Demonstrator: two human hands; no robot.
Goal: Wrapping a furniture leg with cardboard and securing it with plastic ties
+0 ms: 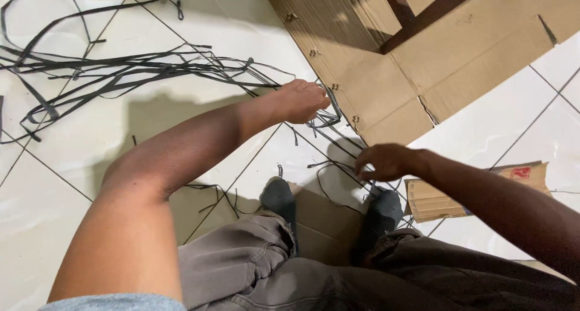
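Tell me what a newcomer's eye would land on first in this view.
First, the tangle of thin dark strips sprawled over the white tiled floor at upper left. Next, the left hand reaching into the strips at centre, while the right hand pinches strands just above the feet in dark socks. Flattened brown cardboard fills the upper right.

Left hand (300, 101) stretched forward, grip closed — right hand (386, 162) pinching nearer.

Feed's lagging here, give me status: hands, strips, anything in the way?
Left hand shut on black strips. Right hand pinching strip ends near the feet. Strips tangled across tile floor; flattened cardboard alongside.
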